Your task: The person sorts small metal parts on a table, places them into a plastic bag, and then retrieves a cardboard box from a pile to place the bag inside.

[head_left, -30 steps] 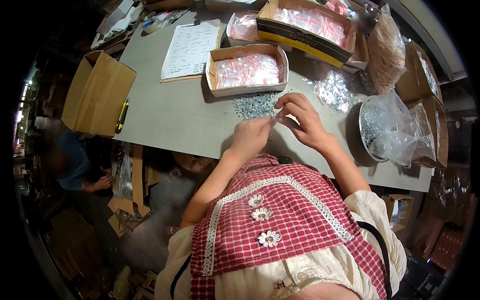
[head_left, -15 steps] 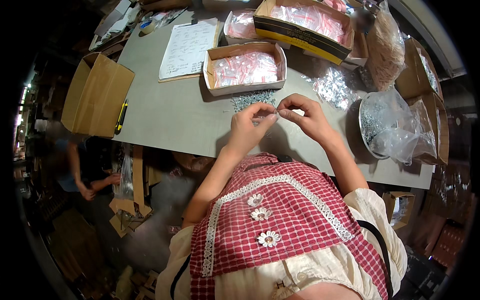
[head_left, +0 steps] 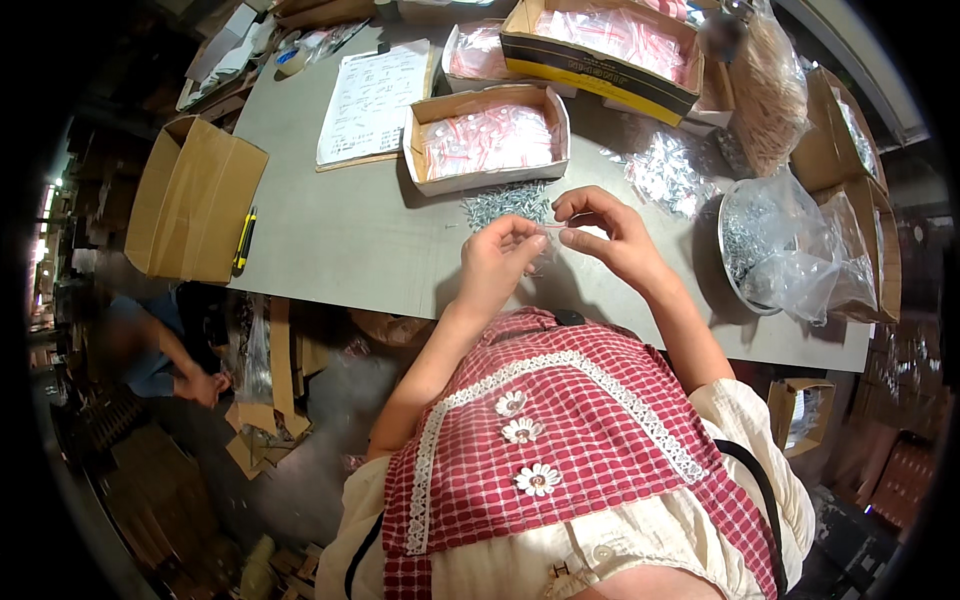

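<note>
A small clear zip bag with a pinkish-red strip point(head_left: 552, 226) is held over the table, in front of my chest. My left hand point(head_left: 492, 264) pinches one end of it between thumb and fingers. At the bag's other end is my right hand point(head_left: 622, 240), its thumb by the strip and its curled index finger raised, a gap showing between them. Whether anything is inside the bag is too small to tell. Just beyond my hands lies a loose pile of small screws point(head_left: 508, 204). A white carton of red-striped zip bags point(head_left: 487, 180) stands behind that pile.
On the right are a metal bowl of screws point(head_left: 738, 250) under clear plastic and a heap of small shiny packets point(head_left: 668, 180). Clipboard papers point(head_left: 372, 100), a yellow-black cutter point(head_left: 244, 238) and an open cardboard box point(head_left: 195, 205) lie left. Another person point(head_left: 165, 345) sits lower left.
My fingertips have moved slightly apart, and the bag's red strip now shows between them. My right index finger has lifted from the thumb. The person at lower left has shifted.
</note>
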`<action>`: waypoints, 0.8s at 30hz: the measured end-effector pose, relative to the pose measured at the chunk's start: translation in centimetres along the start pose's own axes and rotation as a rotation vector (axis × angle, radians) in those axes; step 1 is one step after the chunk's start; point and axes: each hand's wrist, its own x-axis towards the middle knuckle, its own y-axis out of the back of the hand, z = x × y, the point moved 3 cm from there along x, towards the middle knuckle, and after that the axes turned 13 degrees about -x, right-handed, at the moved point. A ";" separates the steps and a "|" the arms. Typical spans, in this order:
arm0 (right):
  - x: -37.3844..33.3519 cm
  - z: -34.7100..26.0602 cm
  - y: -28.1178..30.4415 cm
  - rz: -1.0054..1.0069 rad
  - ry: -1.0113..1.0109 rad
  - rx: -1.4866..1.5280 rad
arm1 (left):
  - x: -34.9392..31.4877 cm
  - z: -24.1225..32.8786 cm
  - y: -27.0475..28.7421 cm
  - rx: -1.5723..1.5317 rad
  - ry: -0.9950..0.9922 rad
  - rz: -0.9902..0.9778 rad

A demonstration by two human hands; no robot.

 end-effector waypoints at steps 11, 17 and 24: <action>-0.4 -0.8 -0.2 -0.046 0.128 -0.090 | -0.8 1.4 -0.9 0.421 -0.144 0.006; -0.4 1.1 -0.5 -0.088 -0.114 0.174 | -0.5 0.3 -0.4 0.226 -0.112 -0.003; -0.8 0.5 -0.8 -0.109 -0.130 0.173 | -0.6 1.4 -0.8 0.126 -0.012 -0.051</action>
